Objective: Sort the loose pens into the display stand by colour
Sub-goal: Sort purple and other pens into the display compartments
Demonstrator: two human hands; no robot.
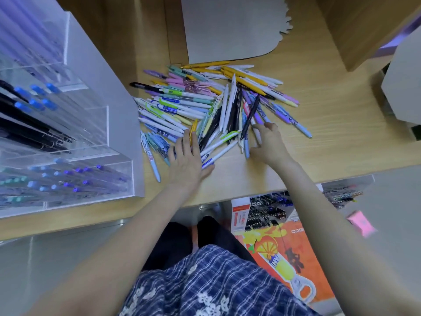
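A loose pile of pens (211, 103) in white, yellow, pink, purple, black and blue lies on the wooden desk (330, 142). My left hand (188, 160) rests flat on the pile's near edge, fingers straight over several white and blue pens. My right hand (268, 142) is at the pile's right side, fingers curled around a pale pen (257, 133). The clear acrylic display stand (68, 124) stands at the left, with tiers holding black, blue and purple pens.
A grey card sheet (227, 28) lies at the back of the desk. A wooden box (364, 26) and a white object (403, 87) stand at the right. Below the desk edge sit an orange carton (273, 247) with clips and a pink item (361, 222).
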